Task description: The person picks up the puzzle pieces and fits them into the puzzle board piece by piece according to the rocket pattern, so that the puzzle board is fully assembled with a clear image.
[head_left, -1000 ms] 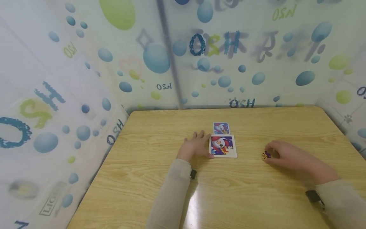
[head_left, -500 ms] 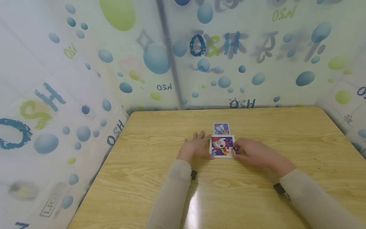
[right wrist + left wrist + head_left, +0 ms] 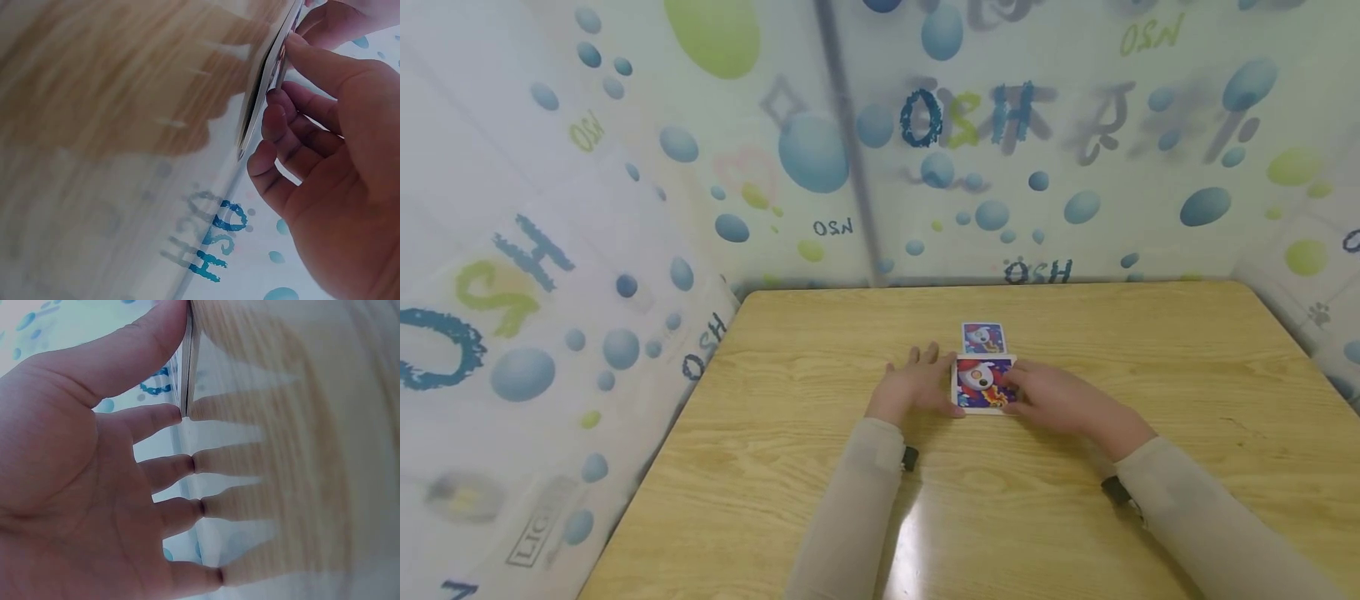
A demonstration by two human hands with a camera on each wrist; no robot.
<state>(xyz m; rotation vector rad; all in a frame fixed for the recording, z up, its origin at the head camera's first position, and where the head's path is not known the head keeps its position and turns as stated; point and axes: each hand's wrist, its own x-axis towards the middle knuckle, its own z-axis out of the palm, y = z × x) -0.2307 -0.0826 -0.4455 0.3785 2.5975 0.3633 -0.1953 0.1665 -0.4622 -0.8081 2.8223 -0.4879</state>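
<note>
A small square jigsaw puzzle [image 3: 976, 377] in a white frame lies on the wooden table, its picture a white round-faced figure on purple and red. My left hand [image 3: 910, 392] rests at its left edge, fingers spread and fairly straight, thumb by the near corner. In the left wrist view the thumb and forefinger [image 3: 165, 415] touch the frame's edge. My right hand [image 3: 1067, 402] is over the puzzle's right side, thumb and fingers holding a puzzle piece [image 3: 997, 401] in the lower right area, partly hidden by the fingers. The right wrist view shows these fingers [image 3: 275, 122] curled beside the frame.
A small picture card [image 3: 982, 337] with the same design lies just behind the puzzle. The wooden table [image 3: 775, 433] meets a patterned curtain wall [image 3: 760, 175] at the back and left.
My right hand has moved left from the table's right side, carrying the puzzle piece to the puzzle's lower right gap. The left hand has stayed at the left edge.
</note>
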